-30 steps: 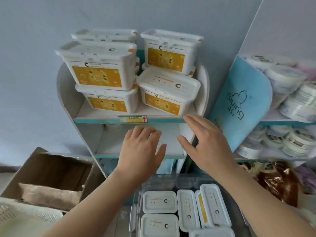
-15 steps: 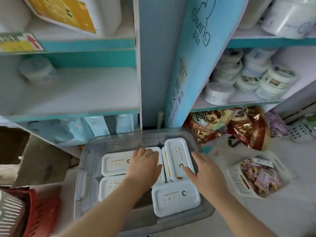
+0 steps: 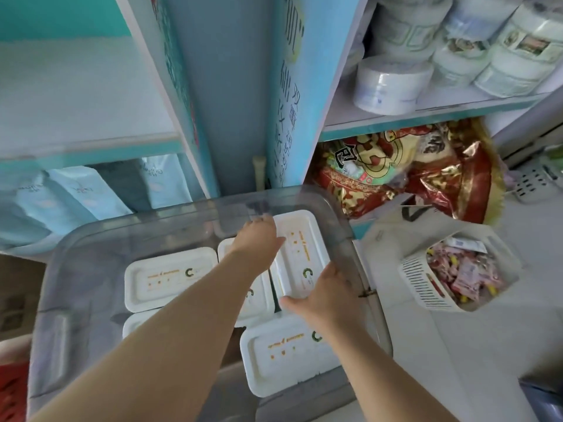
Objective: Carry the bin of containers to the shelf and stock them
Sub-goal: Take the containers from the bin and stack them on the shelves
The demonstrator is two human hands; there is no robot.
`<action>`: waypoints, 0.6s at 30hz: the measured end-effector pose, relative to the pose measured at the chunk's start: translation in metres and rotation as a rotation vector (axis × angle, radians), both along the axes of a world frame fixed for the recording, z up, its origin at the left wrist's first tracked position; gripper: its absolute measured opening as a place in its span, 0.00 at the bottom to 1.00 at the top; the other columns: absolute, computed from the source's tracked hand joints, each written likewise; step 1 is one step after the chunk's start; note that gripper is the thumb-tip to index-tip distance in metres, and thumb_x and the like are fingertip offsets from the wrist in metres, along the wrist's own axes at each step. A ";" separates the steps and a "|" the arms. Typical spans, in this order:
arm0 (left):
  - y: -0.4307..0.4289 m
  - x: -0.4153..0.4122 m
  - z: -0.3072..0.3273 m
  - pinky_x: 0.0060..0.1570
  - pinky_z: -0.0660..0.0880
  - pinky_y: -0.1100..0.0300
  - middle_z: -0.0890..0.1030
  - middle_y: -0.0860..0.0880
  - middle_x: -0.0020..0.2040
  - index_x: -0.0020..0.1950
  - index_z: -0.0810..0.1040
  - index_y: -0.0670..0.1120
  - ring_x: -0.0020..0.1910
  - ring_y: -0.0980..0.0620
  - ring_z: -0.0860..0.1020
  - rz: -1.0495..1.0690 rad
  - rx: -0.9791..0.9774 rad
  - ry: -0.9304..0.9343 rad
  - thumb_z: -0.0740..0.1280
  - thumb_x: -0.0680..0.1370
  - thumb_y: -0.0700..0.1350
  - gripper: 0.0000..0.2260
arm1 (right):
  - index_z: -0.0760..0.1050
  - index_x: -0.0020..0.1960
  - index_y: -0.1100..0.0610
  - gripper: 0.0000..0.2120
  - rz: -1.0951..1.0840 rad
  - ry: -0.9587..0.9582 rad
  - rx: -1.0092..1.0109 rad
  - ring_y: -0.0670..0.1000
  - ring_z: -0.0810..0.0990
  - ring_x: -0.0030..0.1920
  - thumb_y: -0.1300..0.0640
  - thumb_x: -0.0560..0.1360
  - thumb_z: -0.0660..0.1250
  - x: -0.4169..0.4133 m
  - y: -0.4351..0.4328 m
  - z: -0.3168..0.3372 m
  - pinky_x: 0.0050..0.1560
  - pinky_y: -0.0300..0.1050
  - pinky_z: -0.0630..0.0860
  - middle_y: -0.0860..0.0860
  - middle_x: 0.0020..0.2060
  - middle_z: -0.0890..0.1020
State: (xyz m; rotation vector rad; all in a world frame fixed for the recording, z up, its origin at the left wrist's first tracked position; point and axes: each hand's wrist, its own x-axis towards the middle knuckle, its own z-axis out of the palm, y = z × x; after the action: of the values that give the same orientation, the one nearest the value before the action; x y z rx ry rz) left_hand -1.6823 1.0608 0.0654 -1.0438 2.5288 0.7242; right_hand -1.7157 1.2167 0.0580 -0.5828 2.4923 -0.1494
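Observation:
A clear plastic bin (image 3: pixel 91 239) sits on the floor below the shelf and holds several white lidded containers. One white container (image 3: pixel 300 254) stands at the bin's far right. My left hand (image 3: pixel 259 239) rests on its far left edge, fingers curled over the rim. My right hand (image 3: pixel 326 295) grips its near end, thumb along the front edge. More containers lie to the left (image 3: pixel 164 278) and near the front (image 3: pixel 286 351). The empty white shelf board (image 3: pixel 76 95) is at upper left.
A blue divider panel (image 3: pixel 292 86) stands behind the bin. White round tubs (image 3: pixel 393 80) fill the right shelf, with red-gold bags (image 3: pixel 396 169) below. A white slotted basket (image 3: pixel 426 284) of packets sits right of the bin. Pale blue packs (image 3: pixel 76 193) stand under the left shelf.
The view has dropped from the stocked top shelf to the bin. Both hands came down from the shelf edge into the bin and closed on the far right container.

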 end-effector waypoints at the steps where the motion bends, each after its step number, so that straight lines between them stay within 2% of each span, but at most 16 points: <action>1: -0.001 -0.003 -0.005 0.58 0.71 0.51 0.73 0.40 0.65 0.72 0.62 0.40 0.63 0.42 0.72 0.030 0.035 0.020 0.60 0.81 0.50 0.23 | 0.54 0.72 0.60 0.54 -0.013 -0.006 -0.011 0.54 0.70 0.64 0.33 0.60 0.72 -0.001 -0.001 -0.004 0.56 0.48 0.73 0.54 0.66 0.68; 4: -0.001 -0.007 -0.014 0.54 0.73 0.54 0.69 0.40 0.68 0.72 0.63 0.40 0.59 0.43 0.75 0.121 0.108 0.081 0.61 0.81 0.47 0.21 | 0.53 0.72 0.61 0.54 -0.015 0.010 -0.025 0.55 0.69 0.64 0.35 0.58 0.73 -0.002 -0.003 -0.012 0.59 0.48 0.72 0.54 0.65 0.67; 6: -0.001 -0.006 -0.014 0.51 0.72 0.57 0.65 0.41 0.69 0.71 0.64 0.40 0.57 0.44 0.76 0.157 0.134 0.118 0.61 0.81 0.46 0.21 | 0.54 0.71 0.61 0.53 -0.023 0.024 -0.040 0.55 0.69 0.62 0.37 0.58 0.73 -0.001 -0.002 -0.014 0.58 0.47 0.73 0.54 0.64 0.68; 8: -0.003 -0.001 -0.009 0.47 0.70 0.59 0.66 0.43 0.69 0.70 0.65 0.41 0.51 0.46 0.76 0.207 0.153 0.169 0.62 0.80 0.45 0.20 | 0.56 0.69 0.60 0.51 -0.029 0.046 -0.076 0.54 0.69 0.60 0.39 0.57 0.74 0.002 -0.001 -0.012 0.56 0.46 0.75 0.54 0.62 0.68; 11: -0.006 0.014 0.005 0.44 0.68 0.61 0.69 0.46 0.63 0.65 0.69 0.44 0.44 0.53 0.71 0.287 0.159 0.252 0.64 0.79 0.45 0.15 | 0.56 0.69 0.58 0.48 0.000 0.102 -0.149 0.52 0.69 0.59 0.42 0.57 0.74 0.009 0.001 -0.003 0.56 0.45 0.74 0.53 0.60 0.68; 14: -0.005 0.036 0.024 0.34 0.66 0.66 0.71 0.49 0.57 0.59 0.69 0.46 0.40 0.58 0.70 0.321 0.167 0.311 0.65 0.78 0.45 0.11 | 0.52 0.70 0.55 0.50 0.018 0.150 -0.212 0.51 0.67 0.59 0.43 0.57 0.74 0.022 0.004 0.010 0.55 0.44 0.75 0.52 0.60 0.66; 16: -0.003 0.051 0.039 0.30 0.65 0.70 0.70 0.51 0.55 0.58 0.69 0.47 0.41 0.58 0.71 0.336 0.170 0.337 0.65 0.78 0.46 0.10 | 0.50 0.71 0.54 0.51 0.024 0.167 -0.258 0.51 0.67 0.58 0.43 0.57 0.74 0.029 0.006 0.019 0.54 0.45 0.76 0.52 0.60 0.65; 18: -0.003 0.064 0.058 0.36 0.69 0.69 0.71 0.51 0.54 0.57 0.68 0.48 0.48 0.53 0.73 0.368 0.166 0.381 0.65 0.78 0.46 0.11 | 0.49 0.71 0.53 0.52 0.035 0.174 -0.306 0.51 0.68 0.57 0.42 0.56 0.73 0.034 0.005 0.031 0.51 0.48 0.78 0.51 0.59 0.63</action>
State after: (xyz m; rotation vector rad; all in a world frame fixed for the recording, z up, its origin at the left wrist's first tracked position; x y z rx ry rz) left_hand -1.6183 1.0574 0.1235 -1.4462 2.5393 1.3225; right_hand -1.6814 1.2216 0.0892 -0.7931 2.6450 -0.4920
